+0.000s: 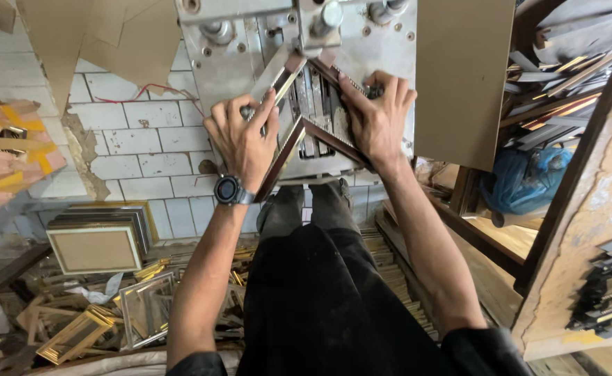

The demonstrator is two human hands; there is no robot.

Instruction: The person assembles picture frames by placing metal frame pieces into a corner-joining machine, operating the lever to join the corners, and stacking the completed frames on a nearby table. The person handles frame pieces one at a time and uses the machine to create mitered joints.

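The light is soft and even, like daylight. The white tile wall (139,132) looks bright. The metal machine (250,42) shines a little but has no hard glare. The black trousers (320,299) are very dark and show almost no detail. The far left edge is blurry and smeared. Lines bend near the edges. The middle is sharp.

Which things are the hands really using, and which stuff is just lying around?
In use:
- left hand and right hand, pressing down
- two dark brown frame mouldings, meeting in a corner
- metal joining machine

Lying about:
- stacked finished picture frames by the tiled wall
- gold frame scraps on the floor
- blue plastic bag
- moulding offcuts on the shelf
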